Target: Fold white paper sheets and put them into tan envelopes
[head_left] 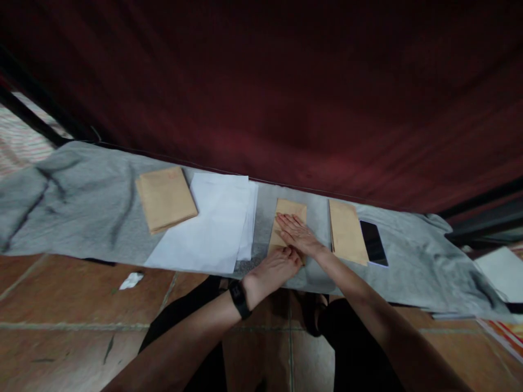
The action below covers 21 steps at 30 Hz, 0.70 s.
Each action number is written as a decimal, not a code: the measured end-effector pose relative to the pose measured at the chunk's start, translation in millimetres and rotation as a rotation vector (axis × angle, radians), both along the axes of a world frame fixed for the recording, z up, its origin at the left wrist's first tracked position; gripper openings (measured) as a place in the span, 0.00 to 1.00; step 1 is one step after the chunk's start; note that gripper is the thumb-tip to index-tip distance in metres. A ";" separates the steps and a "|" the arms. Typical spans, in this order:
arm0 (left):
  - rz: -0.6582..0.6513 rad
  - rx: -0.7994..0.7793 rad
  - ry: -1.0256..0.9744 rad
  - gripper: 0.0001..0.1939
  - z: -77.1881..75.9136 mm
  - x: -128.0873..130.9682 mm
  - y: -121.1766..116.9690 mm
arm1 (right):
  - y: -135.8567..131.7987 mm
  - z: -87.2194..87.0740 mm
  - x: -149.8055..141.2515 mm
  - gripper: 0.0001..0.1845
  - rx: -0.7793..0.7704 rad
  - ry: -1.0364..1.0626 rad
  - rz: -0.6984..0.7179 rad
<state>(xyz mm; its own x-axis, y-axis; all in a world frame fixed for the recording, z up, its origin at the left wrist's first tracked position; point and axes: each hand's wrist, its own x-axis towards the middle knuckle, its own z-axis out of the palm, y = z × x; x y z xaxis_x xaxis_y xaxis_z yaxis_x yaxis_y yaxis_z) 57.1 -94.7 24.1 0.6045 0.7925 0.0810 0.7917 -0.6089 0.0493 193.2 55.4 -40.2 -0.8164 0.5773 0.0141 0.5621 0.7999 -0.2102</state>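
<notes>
A brown paper envelope (291, 209) lies on a grey cloth (81, 207) spread over the floor. My right hand (298, 234) lies flat on this envelope, fingers stretched out and pointing left. My left hand (275, 267), with a black watch on its wrist, presses on the envelope's near end, fingers curved down. Both hands touch the same envelope and hold nothing else.
A stack of brown envelopes (165, 198) lies at the left, next to white paper sheets (212, 228). Another brown envelope (347, 231) and a black phone (373, 243) lie at the right. A dark red curtain (286, 98) hangs behind. A crumpled paper scrap (131, 280) sits on the tiled floor.
</notes>
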 end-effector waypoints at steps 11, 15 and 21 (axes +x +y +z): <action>-0.134 0.119 -0.020 0.12 -8.0 -5.6 -8.3 | -28.0 -5.4 8.4 0.31 0.015 0.021 0.075; -0.146 0.106 -0.037 0.13 -4.2 -7.5 -5.4 | -30.8 -4.0 8.2 0.30 0.017 0.028 0.066; -0.028 0.083 -0.096 0.14 -6.9 -11.7 -3.2 | -34.8 2.4 9.2 0.32 0.009 0.008 0.076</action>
<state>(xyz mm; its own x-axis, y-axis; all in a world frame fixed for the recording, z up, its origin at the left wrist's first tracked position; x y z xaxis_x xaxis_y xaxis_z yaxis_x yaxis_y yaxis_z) 45.4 -97.9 17.2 0.6123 0.7639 0.2040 0.7686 -0.6355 0.0730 202.4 20.6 -37.8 -0.8578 0.5133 0.0255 0.4977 0.8422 -0.2074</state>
